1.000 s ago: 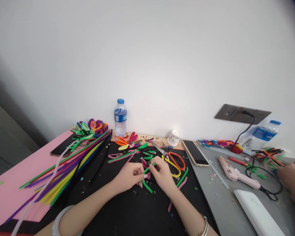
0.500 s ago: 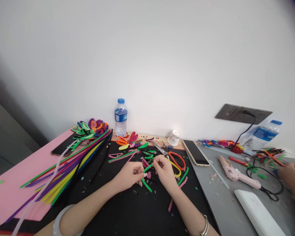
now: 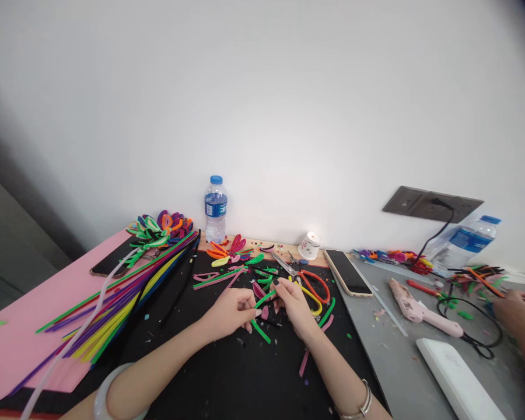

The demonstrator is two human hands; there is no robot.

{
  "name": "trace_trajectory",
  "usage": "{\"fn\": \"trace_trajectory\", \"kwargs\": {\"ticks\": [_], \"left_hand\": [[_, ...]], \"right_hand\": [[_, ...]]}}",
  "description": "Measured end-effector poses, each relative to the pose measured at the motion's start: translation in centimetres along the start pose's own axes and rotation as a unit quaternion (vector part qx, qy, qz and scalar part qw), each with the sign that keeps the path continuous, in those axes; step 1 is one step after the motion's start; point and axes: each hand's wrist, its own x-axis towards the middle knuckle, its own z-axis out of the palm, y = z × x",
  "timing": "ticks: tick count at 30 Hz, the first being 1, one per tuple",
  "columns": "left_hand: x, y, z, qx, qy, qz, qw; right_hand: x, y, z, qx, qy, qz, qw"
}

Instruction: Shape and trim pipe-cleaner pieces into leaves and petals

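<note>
A green pipe cleaner (image 3: 261,332) is pinched between the thumb and fingers of my left hand (image 3: 235,310), its tail pointing down over the black mat (image 3: 219,379). My right hand (image 3: 291,303) grips the other end of it, a short stretch showing between the two hands. Just beyond my fingers lie cut green and pink pipe cleaner pieces, some bent into loops. Scissors with orange handles (image 3: 319,287) and a yellow-handled tool (image 3: 312,302) lie close behind my right hand. Beside my right wrist are loose green and pink strips (image 3: 328,312).
Long pipe cleaners (image 3: 109,315) fan across pink paper (image 3: 21,315) at left, below a pile of looped ones (image 3: 157,230). A water bottle (image 3: 216,210), paper cup (image 3: 310,245) and phone (image 3: 349,273) line the wall. Rightward are a pink glue gun (image 3: 424,312), a white case (image 3: 459,379) and another person's hand (image 3: 518,315).
My right hand has shifted slightly right and its fingers have turned a little on the green pipe cleaner. My left hand has stayed nearly still.
</note>
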Motion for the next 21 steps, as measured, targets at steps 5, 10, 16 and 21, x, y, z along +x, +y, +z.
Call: {"fn": "trace_trajectory", "kwargs": {"ticks": [5,10,16,21], "left_hand": [[0.1,0.0,0.0,0.003,0.0,-0.002,1.0],[0.1,0.1,0.0,0.003,-0.001,-0.002,1.0],[0.0,0.3,0.0,-0.002,-0.002,-0.008,1.0],[-0.1,0.6,0.0,0.002,-0.003,-0.005,1.0]], "right_hand": [[-0.1,-0.4,0.0,-0.04,0.012,-0.009,0.999],[-0.1,-0.5,0.0,-0.047,0.013,-0.01,0.999],[-0.1,-0.8,0.0,-0.022,0.006,-0.015,1.0],[-0.2,-1.4,0.2,-0.013,0.007,-0.015,1.0]]}}
